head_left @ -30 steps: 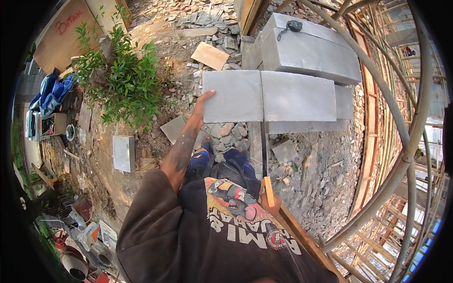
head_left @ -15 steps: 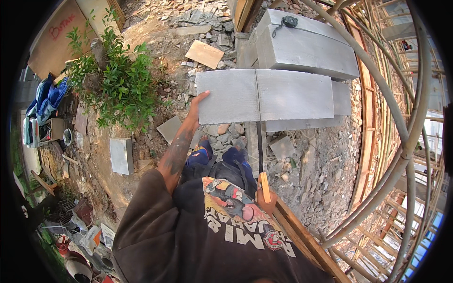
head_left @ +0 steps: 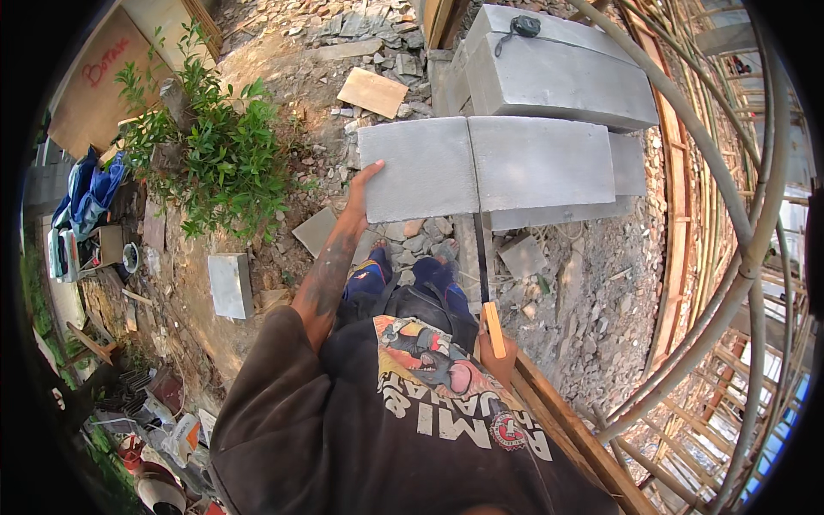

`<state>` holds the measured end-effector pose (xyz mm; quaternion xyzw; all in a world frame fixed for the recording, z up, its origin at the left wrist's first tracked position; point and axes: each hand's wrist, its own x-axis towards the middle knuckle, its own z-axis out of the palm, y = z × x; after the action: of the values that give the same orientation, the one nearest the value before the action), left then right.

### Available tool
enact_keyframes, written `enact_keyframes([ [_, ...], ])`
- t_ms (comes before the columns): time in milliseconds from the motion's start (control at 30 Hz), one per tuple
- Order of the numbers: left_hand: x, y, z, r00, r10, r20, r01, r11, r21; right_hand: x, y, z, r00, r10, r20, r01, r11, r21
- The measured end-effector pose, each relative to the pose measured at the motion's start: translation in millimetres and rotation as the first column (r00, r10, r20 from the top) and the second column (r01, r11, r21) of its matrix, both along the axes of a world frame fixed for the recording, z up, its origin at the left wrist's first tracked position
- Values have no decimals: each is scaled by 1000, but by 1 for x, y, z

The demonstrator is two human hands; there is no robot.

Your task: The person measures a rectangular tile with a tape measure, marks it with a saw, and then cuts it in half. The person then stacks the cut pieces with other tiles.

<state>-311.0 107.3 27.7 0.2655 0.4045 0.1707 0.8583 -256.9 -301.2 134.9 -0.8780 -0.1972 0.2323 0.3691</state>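
A long grey lightweight concrete block (head_left: 416,174) lies across in front of me, with a dark straight cut line running over its top. My left hand (head_left: 364,183) grips its left end, thumb along the edge; the other fingers are mostly hidden. Closed around the light wooden handle (head_left: 493,330) of a handsaw is my right hand (head_left: 500,359), low and close to my body. The saw's dark, narrow blade (head_left: 481,257) reaches from the handle to the block's near edge, in line with the cut. How deep the cut goes cannot be seen.
Larger grey blocks (head_left: 566,77) are stacked behind, carrying a black tape measure (head_left: 525,27). Under the cut block lies another block (head_left: 629,163). Bent poles (head_left: 755,249) and timber stand at the right. A leafy shrub (head_left: 227,154) and a small block (head_left: 230,286) are on the left; rubble surrounds my feet.
The whole view has shifted slightly. Both hands keep their grips, and the saw stays in line with the cut with little visible movement along it.
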Motion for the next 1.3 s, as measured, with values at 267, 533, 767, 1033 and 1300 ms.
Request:
enact_keyframes([
  [267,-10,-16,-20,990,77,-120,-81,997,-21,20,72,-92,997,-82,7,81,992,94],
  [533,-63,19,-111,752,364,-549,-144,904,401,13,76,-76,991,53,-127,-70,988,-139],
  [767,-128,-1,-74,413,259,-873,216,903,370,14,94,-100,956,198,-218,-250,937,-246],
  [1033,-269,-73,-167,228,56,-972,535,827,173,17,159,-209,860,248,-446,-464,744,-481],
  [1300,-410,-115,-284,32,207,-978,403,893,202,-16,188,-248,843,470,-263,-537,698,-474],
])
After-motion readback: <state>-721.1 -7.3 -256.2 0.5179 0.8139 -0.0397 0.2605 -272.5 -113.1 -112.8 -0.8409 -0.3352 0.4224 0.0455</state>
